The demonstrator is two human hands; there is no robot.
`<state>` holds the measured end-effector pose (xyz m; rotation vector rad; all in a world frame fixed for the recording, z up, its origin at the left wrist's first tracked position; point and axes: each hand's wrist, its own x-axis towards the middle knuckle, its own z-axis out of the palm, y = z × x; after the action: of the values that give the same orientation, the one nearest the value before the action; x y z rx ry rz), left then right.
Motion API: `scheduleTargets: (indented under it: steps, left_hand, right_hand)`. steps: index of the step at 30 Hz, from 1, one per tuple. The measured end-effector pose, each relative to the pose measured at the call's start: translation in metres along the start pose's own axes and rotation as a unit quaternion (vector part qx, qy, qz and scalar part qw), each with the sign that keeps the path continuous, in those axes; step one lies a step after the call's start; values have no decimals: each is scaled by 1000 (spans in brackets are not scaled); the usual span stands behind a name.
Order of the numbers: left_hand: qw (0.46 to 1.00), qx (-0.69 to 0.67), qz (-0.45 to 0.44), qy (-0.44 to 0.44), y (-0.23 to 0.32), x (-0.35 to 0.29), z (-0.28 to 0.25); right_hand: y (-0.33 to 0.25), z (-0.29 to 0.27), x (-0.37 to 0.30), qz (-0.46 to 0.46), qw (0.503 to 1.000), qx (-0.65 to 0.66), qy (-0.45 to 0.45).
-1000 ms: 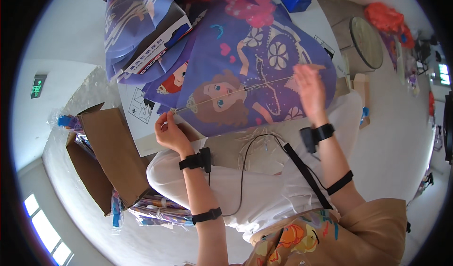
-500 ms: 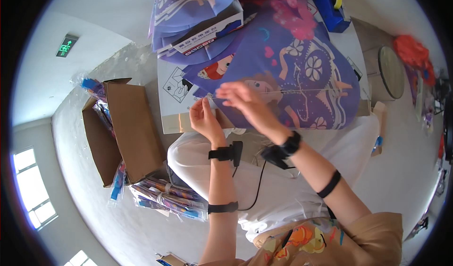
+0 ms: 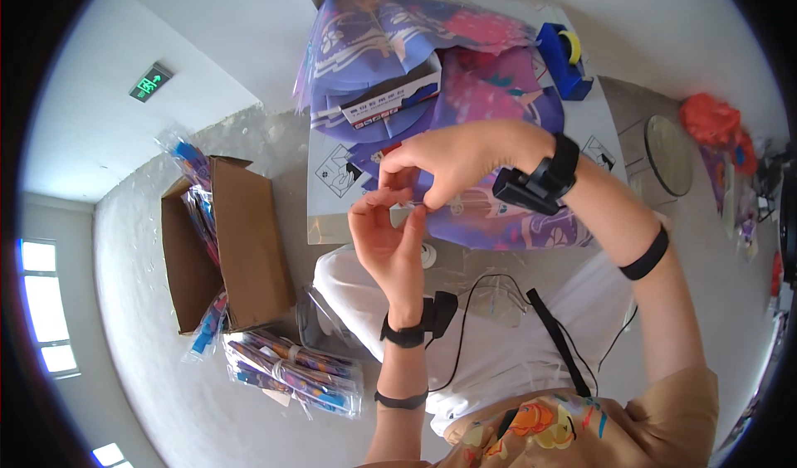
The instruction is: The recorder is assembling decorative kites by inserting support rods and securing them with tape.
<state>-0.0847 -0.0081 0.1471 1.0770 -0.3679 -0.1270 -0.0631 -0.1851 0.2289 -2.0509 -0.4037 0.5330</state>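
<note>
Meeting, fingertips close, at the left end of the purple printed sheet (image 3: 498, 229): your left hand (image 3: 388, 248) and right hand (image 3: 473, 157); grip, cannot tell. Sheet spread on worktop (image 3: 599, 119); remaining steps not shown.

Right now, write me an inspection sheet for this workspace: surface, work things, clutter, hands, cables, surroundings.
Surface: white table, largely covered.
Work things: purple printed sheet, spread on the table, partly hidden by the right hand.
Clutter: folded purple sheets at the far left, with a small carton among them; blue tape dispenser at the far right.
Hands: left hand and right hand meet at the fingertips; anything between them is too small to tell.
Cables: thin black cable looping over the lap.
Surroundings: open cardboard box and wrapped bundles at left; round stool and red bag at right.
</note>
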Motion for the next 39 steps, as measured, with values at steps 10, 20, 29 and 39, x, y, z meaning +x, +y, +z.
scheduleTargets:
  steps: [10, 20, 29, 39]
  left_hand:
    - [793, 420, 415, -151, 140, 16, 87]
    - [850, 356, 75, -381, 157, 17, 147]
    - [675, 464, 345, -457, 71, -23, 119]
    - [786, 274, -395, -388, -22, -150, 17]
  right_hand:
    - [-120, -37, -128, -49, 982, -154, 102]
    - [-161, 6, -287, -307, 698, -327, 558]
    - [3, 203, -343, -17, 687, -408, 601]
    - [60, 282, -243, 106, 796, -200, 561]
